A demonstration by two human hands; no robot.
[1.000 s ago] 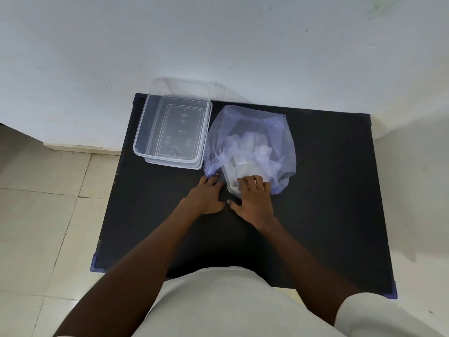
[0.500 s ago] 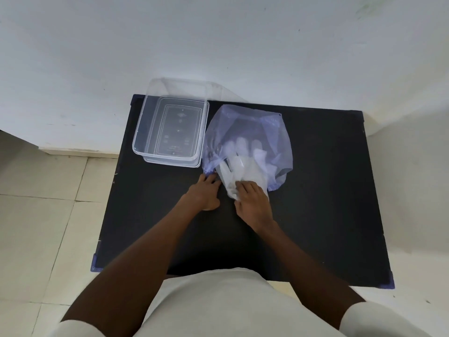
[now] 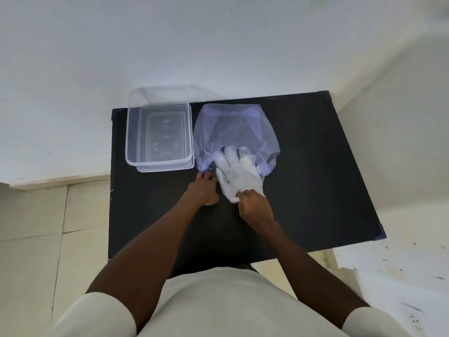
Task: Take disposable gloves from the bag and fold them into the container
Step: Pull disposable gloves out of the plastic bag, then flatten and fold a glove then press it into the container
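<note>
A translucent bluish plastic bag (image 3: 233, 127) lies on the black table (image 3: 315, 181), its mouth toward me. A clear white disposable glove (image 3: 239, 177) sticks halfway out of that mouth, fingers still inside. My right hand (image 3: 255, 206) pinches the glove's cuff end. My left hand (image 3: 205, 190) presses on the bag's near left corner, fingertips on the plastic. The clear rectangular container (image 3: 159, 137) stands to the left of the bag with nothing in it.
A clear lid (image 3: 170, 93) leans behind the container against the white wall. The table's left edge drops to a tiled floor (image 3: 36, 239). A white ledge stands past the right edge.
My right hand has drawn back toward me, pulling the glove partway out of the bag. My left hand stays on the bag's corner. The camera has tilted.
</note>
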